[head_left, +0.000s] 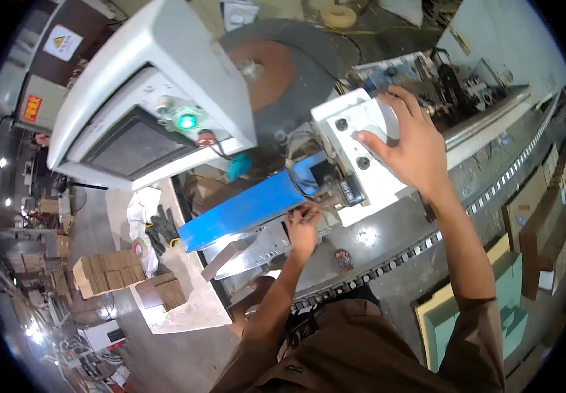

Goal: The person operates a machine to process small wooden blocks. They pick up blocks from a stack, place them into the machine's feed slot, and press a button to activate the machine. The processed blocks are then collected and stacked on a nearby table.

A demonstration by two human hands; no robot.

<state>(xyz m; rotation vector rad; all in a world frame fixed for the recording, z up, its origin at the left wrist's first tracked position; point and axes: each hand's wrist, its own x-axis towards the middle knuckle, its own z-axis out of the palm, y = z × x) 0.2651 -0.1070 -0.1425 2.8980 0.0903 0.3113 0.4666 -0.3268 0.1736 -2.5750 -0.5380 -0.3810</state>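
My right hand (pixel 417 154) lies on a white machine housing (pixel 378 190), thumb and fingers spread apart, gripping nothing. My left hand (pixel 302 230) is lower and further left, beside a long blue metal cover (pixel 250 203). Its fingers are curled at the machine's metal edge, near a small black box-shaped part (pixel 350 191). What those fingertips hold, if anything, is too small to make out. Under the blue cover runs a bare metal plate (pixel 250 252) with several holes.
A white control box (pixel 158 85) with a dark screen and a lit green button (pixel 186 122) stands left. Behind it is a large grey disc (pixel 315 59). A pale side table (pixel 184 301) bears stacked brown cardboard pieces (pixel 109 272) and dark gloves (pixel 163 226). Cartons stand at right.
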